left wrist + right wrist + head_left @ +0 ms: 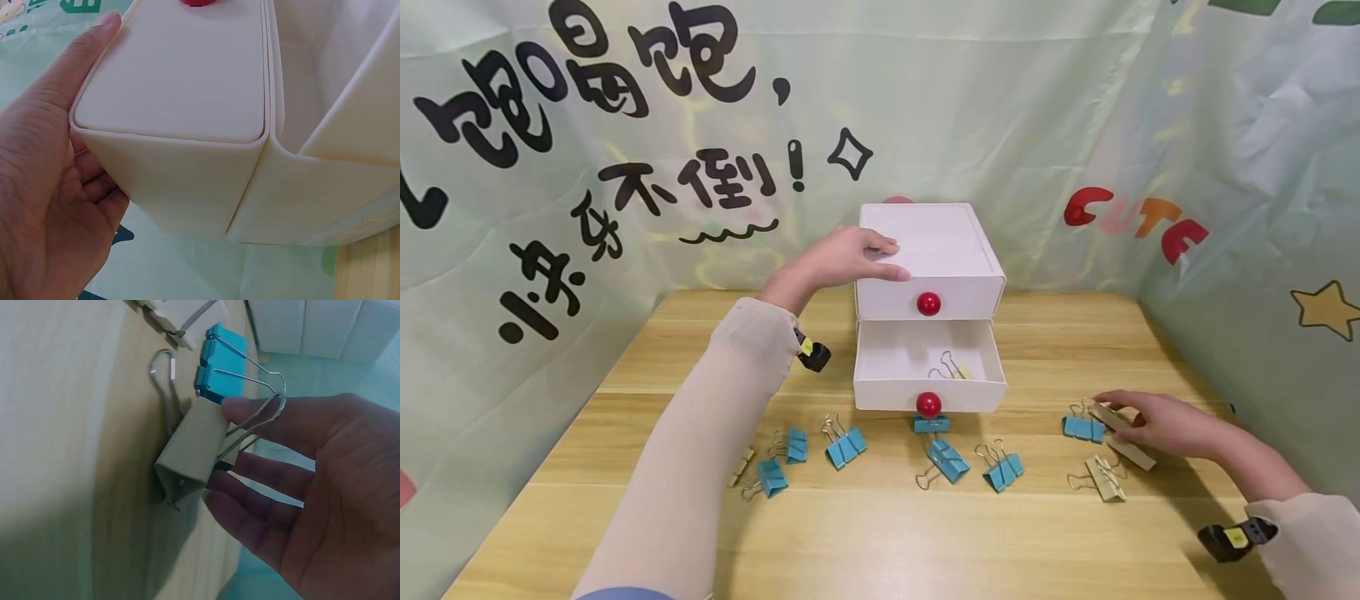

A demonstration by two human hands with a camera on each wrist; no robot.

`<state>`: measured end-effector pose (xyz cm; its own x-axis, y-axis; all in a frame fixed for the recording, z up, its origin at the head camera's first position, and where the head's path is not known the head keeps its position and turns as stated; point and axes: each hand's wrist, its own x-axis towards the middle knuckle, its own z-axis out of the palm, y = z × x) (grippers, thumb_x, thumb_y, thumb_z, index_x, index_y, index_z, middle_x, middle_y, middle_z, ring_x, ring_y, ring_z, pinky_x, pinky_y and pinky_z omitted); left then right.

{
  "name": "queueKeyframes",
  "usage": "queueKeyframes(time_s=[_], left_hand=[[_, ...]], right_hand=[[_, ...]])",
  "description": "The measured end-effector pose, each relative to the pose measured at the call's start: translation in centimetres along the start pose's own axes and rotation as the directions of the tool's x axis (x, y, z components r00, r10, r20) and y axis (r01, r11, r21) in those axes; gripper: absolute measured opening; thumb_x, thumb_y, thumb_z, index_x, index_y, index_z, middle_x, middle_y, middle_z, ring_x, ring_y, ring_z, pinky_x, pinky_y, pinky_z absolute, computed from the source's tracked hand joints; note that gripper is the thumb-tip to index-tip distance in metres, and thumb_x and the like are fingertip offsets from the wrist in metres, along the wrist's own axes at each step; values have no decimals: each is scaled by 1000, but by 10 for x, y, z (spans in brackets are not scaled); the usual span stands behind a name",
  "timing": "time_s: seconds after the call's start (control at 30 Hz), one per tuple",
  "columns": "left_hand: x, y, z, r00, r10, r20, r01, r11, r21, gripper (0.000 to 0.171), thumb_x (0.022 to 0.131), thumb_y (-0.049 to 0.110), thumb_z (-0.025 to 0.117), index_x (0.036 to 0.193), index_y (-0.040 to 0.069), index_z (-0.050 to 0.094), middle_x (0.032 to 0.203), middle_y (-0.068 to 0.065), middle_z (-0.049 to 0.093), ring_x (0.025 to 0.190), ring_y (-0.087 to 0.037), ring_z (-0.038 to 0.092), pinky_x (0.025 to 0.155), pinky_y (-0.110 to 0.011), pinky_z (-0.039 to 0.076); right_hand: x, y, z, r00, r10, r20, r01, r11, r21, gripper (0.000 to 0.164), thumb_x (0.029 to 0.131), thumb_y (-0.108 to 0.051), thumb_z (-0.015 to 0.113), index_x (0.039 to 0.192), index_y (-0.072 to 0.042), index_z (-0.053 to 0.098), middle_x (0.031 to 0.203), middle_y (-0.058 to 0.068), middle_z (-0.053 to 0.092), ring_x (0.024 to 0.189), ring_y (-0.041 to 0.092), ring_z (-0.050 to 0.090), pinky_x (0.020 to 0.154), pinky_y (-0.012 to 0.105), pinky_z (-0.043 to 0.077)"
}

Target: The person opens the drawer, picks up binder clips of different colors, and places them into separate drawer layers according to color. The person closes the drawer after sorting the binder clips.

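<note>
My left hand (pixel 848 254) rests on the left part of the top of a white two-drawer box (pixel 936 237). In the left wrist view its thumb (pixel 81 59) lies along the box's edge. The upper drawer (pixel 887 298) is closed, while the lower drawer (pixel 880 393) is pulled out with a clip (pixel 953 367) inside, wire handles showing. At the right, my right hand (pixel 1176 425) pinches a beige binder clip (pixel 197 437) between thumb and fingers, close over the table. Beside it are a blue binder clip (pixel 1083 428) and another beige binder clip (pixel 1107 479).
Several blue binder clips (pixel 846 447) lie scattered in front of the box on the wooden table (pixel 880 533). A beige clip (pixel 741 467) at the left is partly hidden by my left sleeve (pixel 700 450). A printed cloth (pixel 1000 108) hangs behind and at both sides.
</note>
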<state>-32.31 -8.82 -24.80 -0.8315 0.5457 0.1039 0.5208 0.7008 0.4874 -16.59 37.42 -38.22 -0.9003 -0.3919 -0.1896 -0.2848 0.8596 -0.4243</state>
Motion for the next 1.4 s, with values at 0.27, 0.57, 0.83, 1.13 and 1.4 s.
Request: queueKeyframes(time_s=[0.27,0.57,0.83,1.13,1.4], left_hand=[[0,-2,0,1000,0,-3,0,1000,-3,76,76,66,71,134,18,62,141,2,54,132,-15,44,108,-33,36],[0,-2,0,1000,4,3,-4,1000,2,77,77,66,71,134,17,61,141,3,54,132,-15,44,108,-33,35],[0,0,0,1000,4,15,-4,1000,-1,77,77,64,72,136,15,60,142,1,53,134,-15,43,108,-32,35],[0,1,-1,1000,9,18,-9,1000,-10,77,78,63,72,136,14,60,143,0,53,134,-16,44,108,-33,36],[0,0,-1,1000,9,16,-9,1000,-3,77,78,64,71,136,15,60,142,0,53,134,-16,43,108,-33,35]], right_hand=[[6,-2,-7,997,-25,67,23,999,28,54,92,-12,66,140,4,46,125,24,58,93,25,61,65,31,48],[17,-7,-3,998,-40,40,42,998,-50,54,85,5,65,137,2,51,123,27,57,91,28,64,66,36,50],[29,-7,6,998,-3,-55,-2,994,-105,53,83,4,67,133,3,53,120,28,57,58,11,46,52,28,38],[30,-9,6,998,-14,-67,4,989,-150,56,82,2,70,135,1,51,62,-3,43,53,11,37,52,28,32],[34,-8,6,997,-11,-79,-1,989,-145,55,81,-13,78,128,3,53,87,2,61,72,14,53,60,34,43]])
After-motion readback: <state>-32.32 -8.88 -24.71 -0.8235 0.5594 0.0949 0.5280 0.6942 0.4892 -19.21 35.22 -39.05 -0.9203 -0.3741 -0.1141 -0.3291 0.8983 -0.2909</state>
